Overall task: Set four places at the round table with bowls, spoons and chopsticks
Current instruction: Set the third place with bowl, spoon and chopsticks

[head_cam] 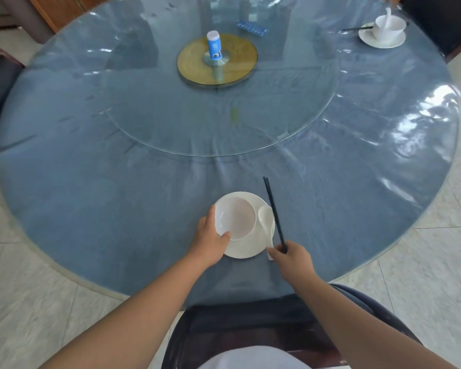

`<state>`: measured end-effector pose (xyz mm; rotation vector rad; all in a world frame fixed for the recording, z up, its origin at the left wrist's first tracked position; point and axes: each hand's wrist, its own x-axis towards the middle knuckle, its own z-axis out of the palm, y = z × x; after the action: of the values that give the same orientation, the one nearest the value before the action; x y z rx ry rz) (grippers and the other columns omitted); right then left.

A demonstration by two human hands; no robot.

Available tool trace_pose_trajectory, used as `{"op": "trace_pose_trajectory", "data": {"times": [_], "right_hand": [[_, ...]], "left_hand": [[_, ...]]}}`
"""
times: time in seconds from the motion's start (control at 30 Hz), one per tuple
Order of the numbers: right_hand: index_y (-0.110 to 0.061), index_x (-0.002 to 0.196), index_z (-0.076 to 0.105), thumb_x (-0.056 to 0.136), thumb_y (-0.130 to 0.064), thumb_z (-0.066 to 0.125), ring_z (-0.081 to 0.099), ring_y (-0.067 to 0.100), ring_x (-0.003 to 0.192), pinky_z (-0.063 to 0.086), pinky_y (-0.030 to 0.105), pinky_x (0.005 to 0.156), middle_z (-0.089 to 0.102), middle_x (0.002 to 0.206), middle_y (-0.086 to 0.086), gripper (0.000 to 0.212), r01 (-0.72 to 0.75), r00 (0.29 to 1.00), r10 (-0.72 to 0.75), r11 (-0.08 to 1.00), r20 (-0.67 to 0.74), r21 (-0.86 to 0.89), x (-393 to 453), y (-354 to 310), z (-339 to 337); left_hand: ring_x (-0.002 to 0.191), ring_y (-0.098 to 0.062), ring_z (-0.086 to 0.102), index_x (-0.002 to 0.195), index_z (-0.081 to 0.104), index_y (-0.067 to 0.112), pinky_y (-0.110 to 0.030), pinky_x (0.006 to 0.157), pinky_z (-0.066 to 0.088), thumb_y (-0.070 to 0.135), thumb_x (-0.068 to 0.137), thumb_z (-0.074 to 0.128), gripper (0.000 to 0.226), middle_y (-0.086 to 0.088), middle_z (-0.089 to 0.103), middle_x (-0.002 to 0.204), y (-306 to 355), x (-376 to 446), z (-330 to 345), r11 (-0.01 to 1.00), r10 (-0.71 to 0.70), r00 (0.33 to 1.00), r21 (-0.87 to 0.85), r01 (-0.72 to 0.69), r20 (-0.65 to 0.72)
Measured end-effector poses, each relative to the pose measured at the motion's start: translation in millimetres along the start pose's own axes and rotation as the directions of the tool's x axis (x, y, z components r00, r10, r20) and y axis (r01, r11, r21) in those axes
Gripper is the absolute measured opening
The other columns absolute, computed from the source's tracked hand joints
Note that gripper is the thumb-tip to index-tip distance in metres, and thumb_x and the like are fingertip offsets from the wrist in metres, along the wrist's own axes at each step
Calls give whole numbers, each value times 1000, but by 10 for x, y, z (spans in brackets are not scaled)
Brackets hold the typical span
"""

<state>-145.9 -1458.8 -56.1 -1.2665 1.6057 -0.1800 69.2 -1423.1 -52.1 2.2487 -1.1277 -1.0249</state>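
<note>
At the near edge of the round counter (91,209), the left hand (209,242) curls its grip round the rim of a white bowl (236,218) standing on a white plate (246,247), thumb on the near rim. The right hand (293,258) pinches the near ends of black chopsticks (274,214) just right of the plate, its fingers hiding those tips and the handle end of the white spoon (267,222) lying on the plate. A second bowl (389,26) with spoon, plate and partly hidden chopsticks sits at the far right edge.
</note>
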Motion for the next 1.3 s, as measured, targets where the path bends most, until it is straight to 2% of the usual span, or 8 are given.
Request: {"op": "trace_pose_trajectory", "data": {"times": [0.13,0.33,0.5,0.8,0.9,1.03,1.13,1.3], "right_hand": [[-13,80,65,92,-28,60,47,8,45,40,24,44,73,77,-4,20,76,996,-74,996,-50,45,-80,-12,-305],[-13,76,65,90,-23,59,33,9,36,26,19,35,59,50,-12,19,224,964,-208,971,166,-87,135,-491,-675],[-15,72,67,86,-27,61,42,8,42,33,19,44,68,61,-5,20,267,937,-156,896,312,-355,451,-802,-607],[-21,75,60,89,-39,61,52,9,54,36,25,50,70,63,-8,23,297,939,-179,851,293,-433,667,-996,-357],[-14,81,58,92,-48,52,49,14,50,37,25,49,69,69,-2,35,215,968,-165,935,191,-281,619,-824,-329],[-13,82,46,87,-27,47,37,18,53,29,27,45,48,73,6,14,-41,999,39,978,16,203,529,-407,-279],[-11,86,49,90,-13,44,41,19,53,31,29,44,45,70,7,7,-120,993,118,959,22,258,373,-127,-162],[-2,85,59,94,-9,51,56,22,50,45,32,48,58,60,9,14,-189,976,129,905,177,382,137,-69,65]], "left_hand": [[126,-22,38,151,12,32,-27,91,30,29,87,64,82,-6,31,142,15,-15,-24,1000,15,1000,-22,-16,-9],[118,-24,44,142,35,27,-36,91,47,18,75,74,78,-7,38,132,106,-49,-124,990,75,997,-123,-75,-5],[114,-18,38,145,30,31,-27,93,38,17,78,74,82,-6,31,134,82,-34,-111,989,61,998,-133,-59,11],[113,-21,41,144,27,40,-28,89,41,25,73,76,87,-5,30,132,-38,21,-31,991,48,999,-127,-45,25],[128,-19,33,148,18,36,-26,96,32,30,78,74,90,-5,23,141,-24,-18,-31,995,6,999,-95,-2,40],[131,-23,27,143,31,6,-34,108,25,32,86,62,70,-11,30,141,147,-377,30,997,28,937,-53,-49,-349],[111,-13,43,127,45,16,-22,93,34,29,86,57,45,6,43,121,330,-776,233,971,173,983,-159,-180,-58],[82,-14,56,112,53,16,-27,72,43,27,99,46,18,-1,55,98,604,-940,627,863,-161,808,-317,394,567]]}}
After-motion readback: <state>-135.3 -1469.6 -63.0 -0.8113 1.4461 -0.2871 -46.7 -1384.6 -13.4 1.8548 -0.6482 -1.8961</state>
